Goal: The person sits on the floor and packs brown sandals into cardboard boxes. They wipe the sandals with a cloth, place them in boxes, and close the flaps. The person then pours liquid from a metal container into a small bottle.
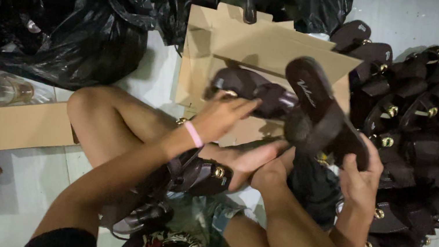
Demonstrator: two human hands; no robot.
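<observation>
while the left hand (pixel 222 115) curls its fingers (pixel 242 108) over a dark brown strapped sandal with a gold stud (pixel 251 90), the right hand (pixel 359 176) grips the near end of a second dark brown flat sandal (pixel 321 113), tilted sole-out. both are held above an open tan cardboard box (pixel 261 48) on the floor. a heap of matching brown sandals (pixel 429 133) lies right; black plastic bags (pixel 55 9) sit far left.

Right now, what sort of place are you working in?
Likely a small home workshop or packing spot for footwear, worked on the floor: a big pile of dark sandals, flattened cardboard and full black plastic bags surround the seated person.
</observation>
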